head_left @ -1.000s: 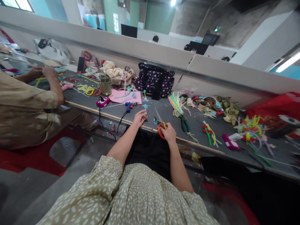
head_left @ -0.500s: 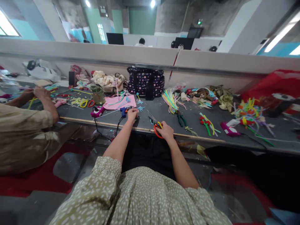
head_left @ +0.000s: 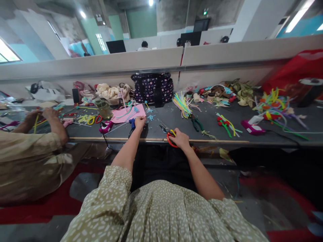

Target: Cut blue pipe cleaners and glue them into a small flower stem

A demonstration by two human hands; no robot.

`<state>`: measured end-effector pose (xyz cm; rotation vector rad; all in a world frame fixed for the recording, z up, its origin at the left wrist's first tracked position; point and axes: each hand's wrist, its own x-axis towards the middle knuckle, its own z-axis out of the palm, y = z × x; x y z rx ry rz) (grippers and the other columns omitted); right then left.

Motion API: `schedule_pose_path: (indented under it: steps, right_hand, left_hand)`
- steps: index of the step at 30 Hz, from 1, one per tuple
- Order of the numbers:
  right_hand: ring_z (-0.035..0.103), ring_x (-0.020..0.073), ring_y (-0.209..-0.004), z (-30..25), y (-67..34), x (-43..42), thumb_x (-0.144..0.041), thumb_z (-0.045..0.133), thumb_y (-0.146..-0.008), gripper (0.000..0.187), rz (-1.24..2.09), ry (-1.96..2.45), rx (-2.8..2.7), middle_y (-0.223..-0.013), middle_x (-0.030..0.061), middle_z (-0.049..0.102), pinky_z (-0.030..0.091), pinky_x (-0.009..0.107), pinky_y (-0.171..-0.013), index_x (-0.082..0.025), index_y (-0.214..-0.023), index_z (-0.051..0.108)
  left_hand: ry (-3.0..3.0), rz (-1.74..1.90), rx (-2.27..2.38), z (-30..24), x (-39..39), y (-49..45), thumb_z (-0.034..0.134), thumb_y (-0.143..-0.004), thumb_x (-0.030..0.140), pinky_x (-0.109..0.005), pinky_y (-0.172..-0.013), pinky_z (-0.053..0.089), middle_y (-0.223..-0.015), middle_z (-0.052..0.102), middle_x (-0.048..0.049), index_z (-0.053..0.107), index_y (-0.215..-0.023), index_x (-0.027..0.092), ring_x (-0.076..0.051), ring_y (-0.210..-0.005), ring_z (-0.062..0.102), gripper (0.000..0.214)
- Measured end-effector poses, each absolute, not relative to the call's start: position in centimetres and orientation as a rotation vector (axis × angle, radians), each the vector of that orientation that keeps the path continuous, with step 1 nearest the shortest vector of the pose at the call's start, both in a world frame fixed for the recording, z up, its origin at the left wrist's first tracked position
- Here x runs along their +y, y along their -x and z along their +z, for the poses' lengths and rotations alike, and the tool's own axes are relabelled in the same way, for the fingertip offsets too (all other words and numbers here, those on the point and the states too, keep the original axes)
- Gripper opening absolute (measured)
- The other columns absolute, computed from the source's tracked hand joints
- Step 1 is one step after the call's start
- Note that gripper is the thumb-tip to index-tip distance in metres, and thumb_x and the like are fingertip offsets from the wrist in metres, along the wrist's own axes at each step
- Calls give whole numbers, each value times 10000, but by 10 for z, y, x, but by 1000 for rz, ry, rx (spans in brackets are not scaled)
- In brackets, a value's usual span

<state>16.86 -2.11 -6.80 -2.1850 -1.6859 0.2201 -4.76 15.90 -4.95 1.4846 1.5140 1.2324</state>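
My right hand (head_left: 180, 138) is closed round the handles of a pair of scissors (head_left: 167, 128) with orange and yellow grips. The blades point forward and left over the table, near its front edge. My left hand (head_left: 140, 123) has its fingers pinched together; what sits between them, if anything, I cannot make out. Just beside that hand is a blue glue gun (head_left: 132, 123), partly covered by it. Small light-blue pipe cleaner pieces (head_left: 150, 117) lie beyond the left fingertips. Further left, a pink sheet (head_left: 121, 115) has pipe cleaners on it.
Dark-handled pliers (head_left: 197, 123) lie right of the scissors, beside a pipe cleaner bundle (head_left: 183, 107). A dotted bag (head_left: 152, 88) stands at the back, a glass jar (head_left: 104, 109) to its left. A co-worker's hands (head_left: 50, 116) work at far left. A purple device (head_left: 252, 127) lies right.
My view has tilted and shifted slightly. My left hand has drawn closer to the glue gun and now covers part of it. The right hand still holds the scissors.
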Motion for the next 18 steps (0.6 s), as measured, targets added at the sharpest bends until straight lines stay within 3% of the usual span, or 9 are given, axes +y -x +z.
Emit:
schedule_pose_path:
  steps: [6,10,18]
  right_hand:
    - [675,239,-854,-67,-167,-22,-569,584,-815,392,188,2172,-1695,-883,57,709,374,279,-681,-244,-1029,538]
    - [679,246,-868,-64,-166,-23,-567,576,-824,393,184,2178,-1719,-907,65,713,381,282,-683,-245,-1044,531]
    - [678,267,-903,-59,-166,-23,-572,556,-832,403,195,2197,-1799,-937,81,716,402,297,-696,-240,-1059,539]
  left_hand:
    - [-1927,1159,1350,-45,123,38,546,-707,67,-297,-856,452,-936,635,-52,730,-973,199,-183,-861,573,350]
    - [-2604,774,1126,-51,99,22,465,-763,24,-298,-861,441,-1086,561,-92,635,-1258,260,-215,-1003,551,574]
    - [-2708,598,1327,-56,102,30,419,-823,37,-307,-853,447,-1105,544,-106,574,-1335,277,-239,-1045,545,587]
